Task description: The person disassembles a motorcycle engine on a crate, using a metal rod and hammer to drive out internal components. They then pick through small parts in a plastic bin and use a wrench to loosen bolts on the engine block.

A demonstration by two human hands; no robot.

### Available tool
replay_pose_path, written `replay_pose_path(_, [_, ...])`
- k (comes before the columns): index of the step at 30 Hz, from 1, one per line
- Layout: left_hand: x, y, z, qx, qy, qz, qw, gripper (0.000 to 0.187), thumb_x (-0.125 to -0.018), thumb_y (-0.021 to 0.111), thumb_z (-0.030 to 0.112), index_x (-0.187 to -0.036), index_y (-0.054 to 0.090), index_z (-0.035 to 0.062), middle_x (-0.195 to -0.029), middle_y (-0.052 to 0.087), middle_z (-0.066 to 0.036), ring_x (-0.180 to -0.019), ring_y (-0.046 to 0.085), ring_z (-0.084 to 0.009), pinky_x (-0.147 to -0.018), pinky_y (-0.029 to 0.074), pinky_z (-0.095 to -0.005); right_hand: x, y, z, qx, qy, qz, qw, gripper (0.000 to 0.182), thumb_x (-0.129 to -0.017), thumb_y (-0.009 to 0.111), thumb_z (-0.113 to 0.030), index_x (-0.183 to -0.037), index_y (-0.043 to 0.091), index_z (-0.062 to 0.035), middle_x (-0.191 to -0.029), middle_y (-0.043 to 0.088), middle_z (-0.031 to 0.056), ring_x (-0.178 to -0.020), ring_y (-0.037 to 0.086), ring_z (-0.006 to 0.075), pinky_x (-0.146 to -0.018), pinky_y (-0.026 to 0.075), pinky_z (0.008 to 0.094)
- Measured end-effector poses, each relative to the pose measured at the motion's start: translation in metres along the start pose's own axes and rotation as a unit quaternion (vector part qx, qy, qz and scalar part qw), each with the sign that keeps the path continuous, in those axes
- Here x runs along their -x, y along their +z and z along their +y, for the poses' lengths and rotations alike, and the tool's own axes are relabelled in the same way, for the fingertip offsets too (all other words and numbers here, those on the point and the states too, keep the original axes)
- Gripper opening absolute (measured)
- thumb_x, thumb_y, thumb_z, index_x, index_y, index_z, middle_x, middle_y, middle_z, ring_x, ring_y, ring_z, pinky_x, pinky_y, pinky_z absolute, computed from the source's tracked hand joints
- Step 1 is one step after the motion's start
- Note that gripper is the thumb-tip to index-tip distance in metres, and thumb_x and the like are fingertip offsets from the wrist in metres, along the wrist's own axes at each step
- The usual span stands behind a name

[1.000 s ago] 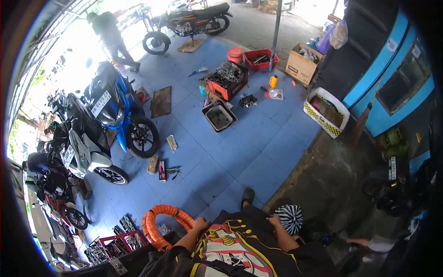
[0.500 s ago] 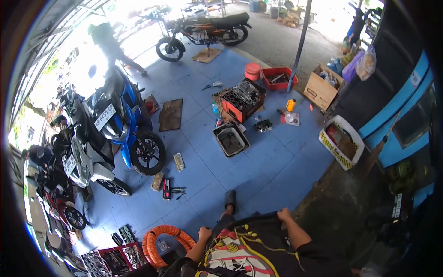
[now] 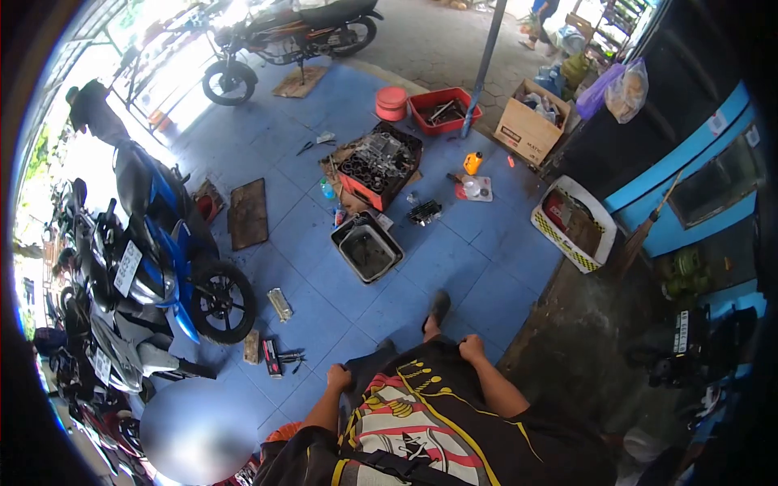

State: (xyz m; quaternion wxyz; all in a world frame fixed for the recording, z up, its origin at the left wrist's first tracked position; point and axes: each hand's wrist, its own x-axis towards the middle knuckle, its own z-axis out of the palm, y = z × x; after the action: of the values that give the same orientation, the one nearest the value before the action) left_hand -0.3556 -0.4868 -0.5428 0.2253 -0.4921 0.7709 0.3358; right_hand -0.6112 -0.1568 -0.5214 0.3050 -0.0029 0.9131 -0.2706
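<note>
Where motorbikes (image 3: 162, 259) crowd – blue tile floor (image 3: 454, 259), parts strewn.

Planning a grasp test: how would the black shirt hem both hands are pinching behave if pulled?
Likely floppy: the shirt drapes and folds between the left hand and right hand. Probably light, since a fingertip grip lifts the hem. It should stretch and sag rather than hold shape; not fragile.

blue motorcycle (image 3: 166, 251) | metal tray (image 3: 369, 251) | red crate (image 3: 442, 108) | cardboard box (image 3: 528, 123)
</note>
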Motion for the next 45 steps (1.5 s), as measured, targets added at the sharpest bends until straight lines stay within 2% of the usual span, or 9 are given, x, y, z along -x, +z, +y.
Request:
replay_pose_path(8, [-0.063, -0.006, 0.185, -0.041, 0.027, -0.096, 0.994, 0.03, -0.077, 0.06, 0.026, -0.092, 0.07, 0.0014, -0.096, 0.068, -0.024, -0.094, 0.065, -0.0395, -0.085, 0.051, -0.046, -0.095, -0.066, 0.082, 0.042, 0.187, 0.047, 0.98, 0.03, -0.073, 0.053, -0.012, -0.093, 0.069, 0.0051, -0.098, 0.065, 0.0307, -0.095, 0.063, 0.0452, -0.083, 0.05, 0.047])
replay_pose_path(15, [-0.115, 0.0, 0.323, 0.052, 0.132, 0.041, 0.989, 0.036, -0.083, 0.062, 0.036, -0.095, 0.064, 0.0015, -0.094, 0.068, -0.022, -0.09, 0.064, -0.0397, -0.081, 0.049, -0.0484, -0.237, -0.156, 0.055, 0.031, 0.126, 0.078, 0.988, 0.026, -0.076, 0.053, -0.012, -0.088, 0.069, 0.006, -0.08, 0.068, 0.0254, -0.08, 0.068, 0.0393, -0.076, 0.053, 0.0435])
replay_pose_path(20, [-0.159, -0.01, 0.381, 0.076, 0.092, 0.059, 0.991, 0.039, -0.083, 0.062, 0.039, -0.09, 0.066, 0.0005, -0.091, 0.068, -0.022, -0.089, 0.065, -0.0405, -0.08, 0.05, -0.0492, -0.343, -0.206, -0.007, -0.05, 0.1, 0.082, 0.99, 0.027, -0.082, 0.058, -0.02, -0.084, 0.07, 0.0042, -0.072, 0.069, 0.0186, -0.066, 0.069, 0.0245, -0.067, 0.054, 0.0394])
replay_pose_path(23, [-0.185, -0.013, 0.38, 0.076, 0.004, 0.043, 0.996, 0.043, -0.083, 0.062, 0.042, -0.089, 0.068, -0.0007, -0.092, 0.068, -0.024, -0.091, 0.065, -0.0413, -0.081, 0.05, -0.0491, -0.365, -0.239, -0.067, -0.1, 0.105, 0.024, 0.989, 0.035, -0.086, 0.059, -0.031, -0.091, 0.07, 0.0028, -0.077, 0.07, 0.0192, -0.075, 0.069, 0.0334, -0.075, 0.053, 0.0401])
replay_pose_path(30, [-0.25, -0.015, 0.449, 0.127, -0.072, -0.008, 0.989, 0.067, -0.089, 0.049, 0.058, -0.098, 0.068, -0.0056, -0.106, 0.063, -0.032, -0.105, 0.06, -0.0445, -0.091, 0.046, -0.049, -0.407, -0.256, -0.162, 0.112, -0.127, -0.105, 0.98, 0.044, -0.088, 0.059, -0.044, -0.096, 0.071, -0.0034, -0.092, 0.069, 0.019, -0.092, 0.065, 0.0329, -0.083, 0.05, 0.0403])
replay_pose_path(32, [-0.263, -0.018, 0.471, 0.116, -0.075, -0.106, 0.985, 0.067, -0.089, 0.048, 0.057, -0.107, 0.066, -0.0052, -0.115, 0.06, -0.031, -0.112, 0.057, -0.0436, -0.095, 0.044, -0.0483, -0.42, -0.267, -0.182, 0.278, -0.291, -0.08, 0.912, 0.042, -0.087, 0.06, -0.045, -0.101, 0.07, -0.0062, -0.096, 0.065, 0.0174, -0.1, 0.059, 0.0333, -0.088, 0.047, 0.0404])
replay_pose_path(35, [-0.266, -0.019, 0.5, 0.039, -0.016, -0.196, 0.98, 0.065, -0.09, 0.049, 0.054, -0.115, 0.062, -0.0038, -0.119, 0.059, -0.03, -0.116, 0.055, -0.0423, -0.098, 0.044, -0.0478, -0.461, -0.288, -0.203, 0.294, -0.332, -0.171, 0.88, 0.04, -0.089, 0.058, -0.042, -0.099, 0.069, -0.0053, -0.093, 0.063, 0.0164, -0.1, 0.056, 0.0351, -0.088, 0.047, 0.0409])
replay_pose_path(38, [-0.261, -0.011, 0.52, 0.058, -0.055, -0.132, 0.988, 0.059, -0.089, 0.052, 0.049, -0.113, 0.063, -0.0031, -0.116, 0.061, -0.029, -0.114, 0.057, -0.0421, -0.096, 0.045, -0.0489, -0.513, -0.29, -0.216, 0.311, -0.375, -0.311, 0.816, 0.036, -0.092, 0.055, -0.038, -0.098, 0.067, -0.0042, -0.094, 0.064, 0.018, -0.097, 0.058, 0.0357, -0.086, 0.048, 0.0433])
replay_pose_path(45, [-0.188, 0.004, 0.602, 0.178, -0.209, 0.027, 0.961, 0.046, -0.084, 0.059, 0.039, -0.103, 0.064, -0.0021, -0.106, 0.064, -0.027, -0.1, 0.062, -0.0438, -0.089, 0.049, -0.0506, -0.59, -0.298, -0.252, 0.42, -0.438, -0.356, 0.711, 0.039, -0.092, 0.054, -0.038, -0.102, 0.061, -0.0011, -0.096, 0.065, 0.0207, -0.091, 0.063, 0.0407, -0.08, 0.05, 0.0501])
